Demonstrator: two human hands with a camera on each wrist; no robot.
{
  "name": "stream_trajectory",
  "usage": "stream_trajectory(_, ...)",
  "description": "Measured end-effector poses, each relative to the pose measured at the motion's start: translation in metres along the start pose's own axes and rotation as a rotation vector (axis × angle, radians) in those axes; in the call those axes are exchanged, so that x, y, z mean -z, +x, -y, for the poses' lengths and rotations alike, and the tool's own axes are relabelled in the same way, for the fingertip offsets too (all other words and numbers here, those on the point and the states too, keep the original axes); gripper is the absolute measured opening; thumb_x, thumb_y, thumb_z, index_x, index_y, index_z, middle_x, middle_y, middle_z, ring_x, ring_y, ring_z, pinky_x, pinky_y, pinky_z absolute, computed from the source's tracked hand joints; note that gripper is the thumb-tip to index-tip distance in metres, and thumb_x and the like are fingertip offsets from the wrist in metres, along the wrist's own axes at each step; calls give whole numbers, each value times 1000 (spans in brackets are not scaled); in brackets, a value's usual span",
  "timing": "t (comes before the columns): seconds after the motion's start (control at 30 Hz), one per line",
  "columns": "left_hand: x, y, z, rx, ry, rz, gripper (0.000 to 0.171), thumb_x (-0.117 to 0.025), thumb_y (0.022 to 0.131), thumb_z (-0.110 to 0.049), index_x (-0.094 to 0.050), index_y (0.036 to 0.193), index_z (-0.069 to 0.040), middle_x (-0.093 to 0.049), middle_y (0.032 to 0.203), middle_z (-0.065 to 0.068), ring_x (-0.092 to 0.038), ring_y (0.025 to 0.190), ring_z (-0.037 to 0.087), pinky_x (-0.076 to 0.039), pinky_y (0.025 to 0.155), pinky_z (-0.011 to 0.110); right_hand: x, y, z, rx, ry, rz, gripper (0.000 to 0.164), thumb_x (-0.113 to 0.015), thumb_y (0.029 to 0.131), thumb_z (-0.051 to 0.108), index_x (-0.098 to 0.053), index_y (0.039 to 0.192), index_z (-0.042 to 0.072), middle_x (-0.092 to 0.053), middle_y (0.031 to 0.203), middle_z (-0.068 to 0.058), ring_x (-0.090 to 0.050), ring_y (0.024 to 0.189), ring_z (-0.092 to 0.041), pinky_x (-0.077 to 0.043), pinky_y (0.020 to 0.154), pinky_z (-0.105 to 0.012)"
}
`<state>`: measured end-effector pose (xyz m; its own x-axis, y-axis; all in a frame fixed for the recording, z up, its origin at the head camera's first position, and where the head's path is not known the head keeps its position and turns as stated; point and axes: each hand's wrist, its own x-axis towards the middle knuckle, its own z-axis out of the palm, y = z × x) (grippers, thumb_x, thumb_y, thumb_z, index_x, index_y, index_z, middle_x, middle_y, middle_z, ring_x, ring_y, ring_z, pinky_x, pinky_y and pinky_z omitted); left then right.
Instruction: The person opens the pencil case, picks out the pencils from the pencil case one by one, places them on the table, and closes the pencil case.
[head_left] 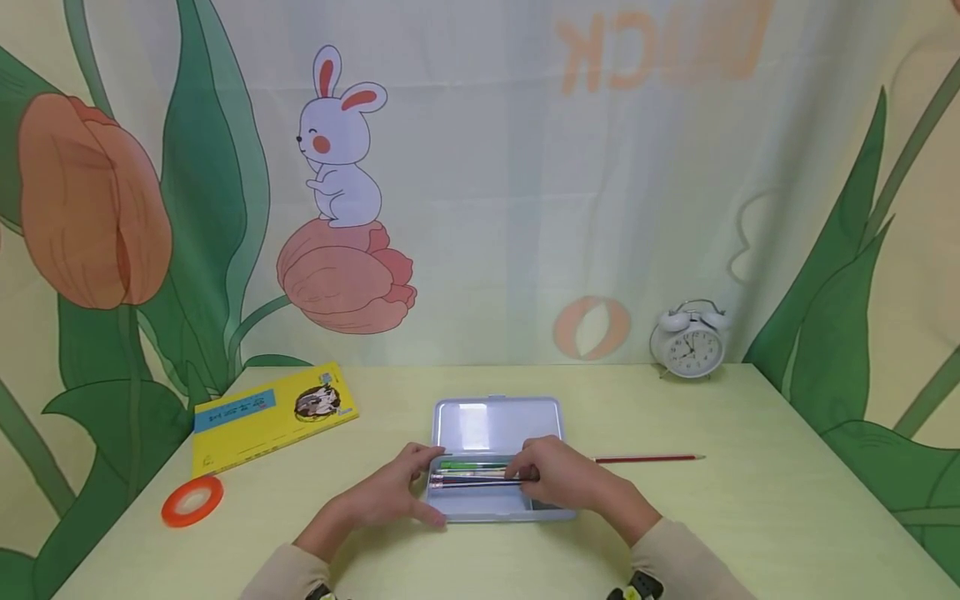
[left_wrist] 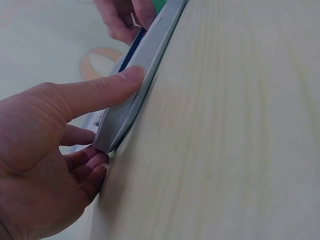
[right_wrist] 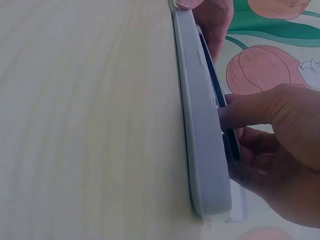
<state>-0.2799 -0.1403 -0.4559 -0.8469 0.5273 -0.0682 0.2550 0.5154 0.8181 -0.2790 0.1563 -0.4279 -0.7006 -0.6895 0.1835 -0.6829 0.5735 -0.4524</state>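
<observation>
A pale grey-blue pencil case (head_left: 480, 505) lies on the table with its lid (head_left: 495, 427) folded back. Several pencils (head_left: 471, 473), one of them green, lie lengthwise inside it. At the case's left end, my left hand (head_left: 386, 493) grips it, thumb (left_wrist: 131, 75) along the front wall and fingers curled around the end. Over the right part, my right hand (head_left: 562, 473) reaches in with bent fingers and pinches a dark pencil (right_wrist: 214, 75) near its end. The right fingertips are partly hidden behind the case's wall.
A red pencil (head_left: 652, 458) lies to the right of the case. Farther back stands a white alarm clock (head_left: 693, 352). On the left are a yellow book (head_left: 273, 425) and an orange roll of tape (head_left: 171, 508). A printed curtain (head_left: 480, 208) hangs behind the table.
</observation>
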Motion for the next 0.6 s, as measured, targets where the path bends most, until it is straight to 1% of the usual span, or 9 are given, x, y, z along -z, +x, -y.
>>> stream_trajectory(0.23,1,-1,0,-9,-10,3,101,-92,71,-29,-38,154,-8,-41,137,9,-39,132,33,-25,115,59,2,-1,-2,10,49,8,19,-72,82,-7,-79,96,3,-58,75,7,-47,66,-2,-46,59,-19)
stream_trajectory(0.37,0,0,0,-19,-15,1,101,-92,71,-29,-38,153,-8,-41,136,9,-40,132,33,-25,115,58,6,-3,-3,21,87,9,19,-73,82,-7,-80,96,4,-61,77,7,-51,68,-1,-49,61,-19)
stream_trajectory(0.47,0,0,1,-25,-19,1,100,-92,71,-28,-38,153,-7,-41,135,9,-40,131,33,-25,115,58,10,-5,-5,41,120,-1,22,-74,80,-10,-80,96,4,-64,78,4,-54,70,-2,-52,62,-21)
stream_trajectory(0.6,0,0,1,-22,-21,1,100,-92,71,-27,-38,153,-6,-41,134,8,-40,131,32,-25,116,58,16,-7,-8,28,144,-9,28,-74,80,-12,-80,100,6,-65,82,3,-57,72,-6,-52,64,-22)
